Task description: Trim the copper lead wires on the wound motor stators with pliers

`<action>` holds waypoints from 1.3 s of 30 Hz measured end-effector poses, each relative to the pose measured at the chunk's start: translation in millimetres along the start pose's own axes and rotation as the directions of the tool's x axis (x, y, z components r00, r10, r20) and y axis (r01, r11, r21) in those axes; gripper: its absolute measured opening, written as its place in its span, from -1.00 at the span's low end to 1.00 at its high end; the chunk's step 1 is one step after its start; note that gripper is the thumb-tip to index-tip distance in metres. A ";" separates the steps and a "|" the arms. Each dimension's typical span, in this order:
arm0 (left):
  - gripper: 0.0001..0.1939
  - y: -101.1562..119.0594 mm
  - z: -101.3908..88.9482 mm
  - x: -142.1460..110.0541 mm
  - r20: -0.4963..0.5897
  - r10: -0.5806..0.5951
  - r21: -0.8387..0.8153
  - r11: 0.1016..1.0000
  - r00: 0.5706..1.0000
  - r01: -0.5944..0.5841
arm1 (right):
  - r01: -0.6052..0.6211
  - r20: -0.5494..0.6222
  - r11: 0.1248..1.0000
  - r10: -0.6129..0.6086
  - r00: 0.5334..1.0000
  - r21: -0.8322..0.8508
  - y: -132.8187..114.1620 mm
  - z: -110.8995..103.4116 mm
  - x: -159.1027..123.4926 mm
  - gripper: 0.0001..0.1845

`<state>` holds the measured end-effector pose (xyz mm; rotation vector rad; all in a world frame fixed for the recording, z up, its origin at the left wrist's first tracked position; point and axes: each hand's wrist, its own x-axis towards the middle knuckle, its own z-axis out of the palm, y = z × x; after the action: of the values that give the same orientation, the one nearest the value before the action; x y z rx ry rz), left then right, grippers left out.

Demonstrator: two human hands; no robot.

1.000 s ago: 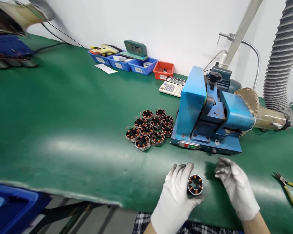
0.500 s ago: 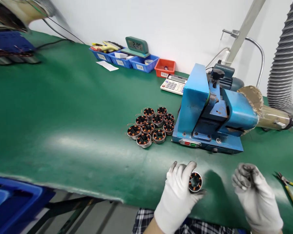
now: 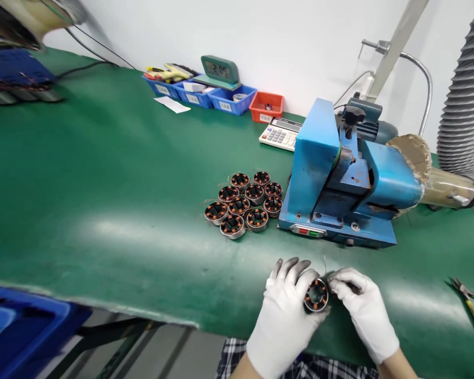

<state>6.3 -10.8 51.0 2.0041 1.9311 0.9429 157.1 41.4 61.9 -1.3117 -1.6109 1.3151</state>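
Note:
My left hand (image 3: 286, 310), in a white glove, is wrapped round a small round motor stator (image 3: 316, 296) with copper windings, held just above the near edge of the green bench (image 3: 102, 184). The gloved fingers of my right hand (image 3: 359, 308) are pinched together against the stator's right side; whether they grip a wire there is too small to tell. A cluster of several similar stators (image 3: 245, 205) lies on the bench farther back, to the left of a blue machine (image 3: 339, 184).
A ribbed grey exhaust hose (image 3: 464, 100) runs to the machine's right end. A calculator (image 3: 280, 134), blue bins (image 3: 199, 95), an orange bin (image 3: 266, 107) and a clock (image 3: 220, 70) line the back wall. Yellow-handled pliers (image 3: 472, 308) lie at right. A blue crate (image 3: 19, 331) sits lower left.
My right hand swung out to the right, then came back in and closed its fingers on the stator's right side. My left hand kept hold of the stator.

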 end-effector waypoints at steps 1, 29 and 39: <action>-0.55 0.7 -0.8 0.3 -0.014 -0.014 -0.003 1.000 1.000 0.014 | 0.009 0.002 0.999 -0.009 1.000 -0.046 1.1 -3.1 -4.8 -0.86; -0.28 -9.0 -0.2 -5.2 0.058 0.097 -0.125 0.988 0.994 -0.089 | 0.134 -0.113 0.921 -0.186 0.976 -0.365 16.3 1.8 4.1 -0.82; -0.11 -16.9 2.4 -11.2 0.086 0.094 -0.085 0.993 0.992 -0.087 | 0.414 -0.050 0.651 -0.570 0.820 -0.636 -11.5 7.9 -2.2 -0.71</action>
<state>-5.6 -18.7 36.4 2.0658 1.7405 0.9189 147.1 37.2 71.1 -1.1669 -2.0937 0.2710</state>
